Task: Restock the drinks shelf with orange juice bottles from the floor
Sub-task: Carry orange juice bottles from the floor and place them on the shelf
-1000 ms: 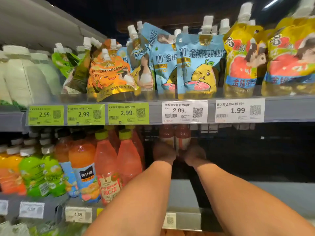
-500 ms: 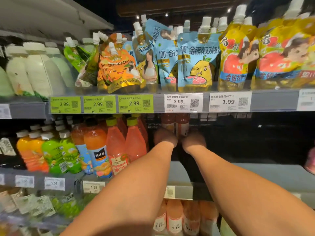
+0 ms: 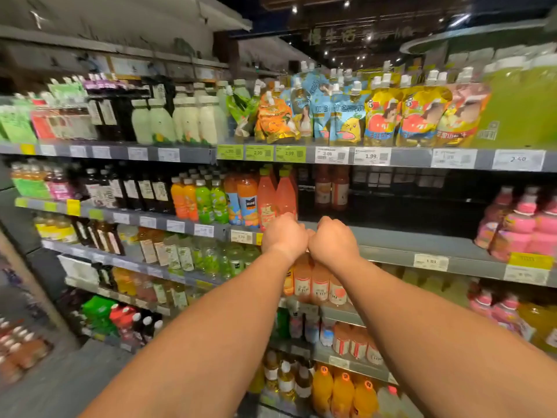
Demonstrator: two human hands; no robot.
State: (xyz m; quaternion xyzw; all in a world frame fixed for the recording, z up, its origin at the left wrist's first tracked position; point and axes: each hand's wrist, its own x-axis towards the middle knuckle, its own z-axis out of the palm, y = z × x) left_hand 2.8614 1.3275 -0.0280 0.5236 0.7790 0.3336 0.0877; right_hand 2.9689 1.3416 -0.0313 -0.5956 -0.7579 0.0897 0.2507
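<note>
Both arms reach out from the bottom of the view toward a tall drinks display. The left hand (image 3: 284,235) and right hand (image 3: 333,238) sit side by side, knuckles touching, in front of the lip of the shelf (image 3: 401,242) — each seen from the back, fingers curled under and out of sight, so I cannot tell whether either one grips anything. Deep on that shelf, well behind the hands, stand two bottles (image 3: 331,188) with reddish-orange liquid and pale labels, upright and just beside each other; most of the bay to their right is dark and bare. Left of the hands, near the left one, pink bottles (image 3: 275,194) with green caps stand at the shelf's front, then orange bottles (image 3: 245,197) with blue labels, then green bottles (image 3: 211,200). At the far right of the same shelf are pink bottles with white caps (image 3: 524,224). The shelf above carries spouted pouches (image 3: 346,116) in orange, blue and yellow, with price tags (image 3: 331,155) along its edge, some green and some white. Just below the hands, partly hidden by the wrists, a row of peach-coloured bottles (image 3: 313,285) stands on the next shelf down. Near the bottom — between the forearms — are orange juice bottles (image 3: 343,393) with orange caps, upright on a low shelf. The floor is not clearly in view.
</note>
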